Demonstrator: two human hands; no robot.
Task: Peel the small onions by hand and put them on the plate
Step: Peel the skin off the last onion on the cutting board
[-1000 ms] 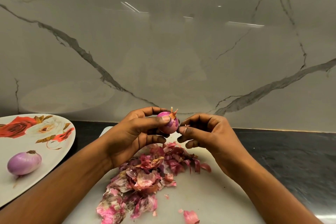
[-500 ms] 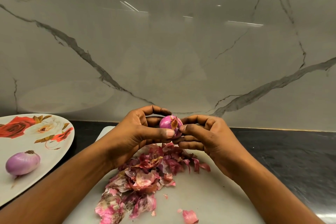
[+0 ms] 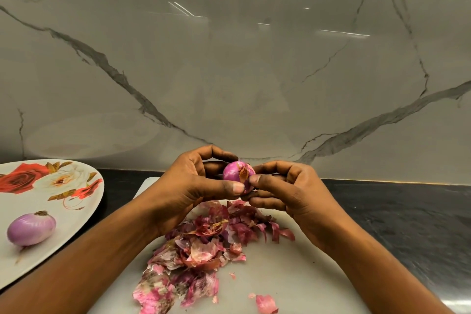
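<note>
A small pink onion (image 3: 235, 173) with a scrap of dry brown skin on it is held up above the white cutting board (image 3: 293, 275). My left hand (image 3: 196, 183) grips it between thumb and curled fingers. My right hand (image 3: 285, 191) pinches its right side, thumb tip on the loose skin. A peeled pale purple onion (image 3: 30, 228) lies on the white plate (image 3: 76, 209) with a red rose print, at the left edge.
A heap of pink and brown onion skins (image 3: 204, 247) covers the middle of the board, with one loose piece (image 3: 266, 304) near the front. The dark stone counter (image 3: 407, 224) runs to the right. A grey marble wall (image 3: 229, 71) stands close behind.
The onion has been turned in my fingers: its dry tuft pointed up, and now the brown skin patch faces me. My right thumb has closed onto it. Both hands rose slightly.
</note>
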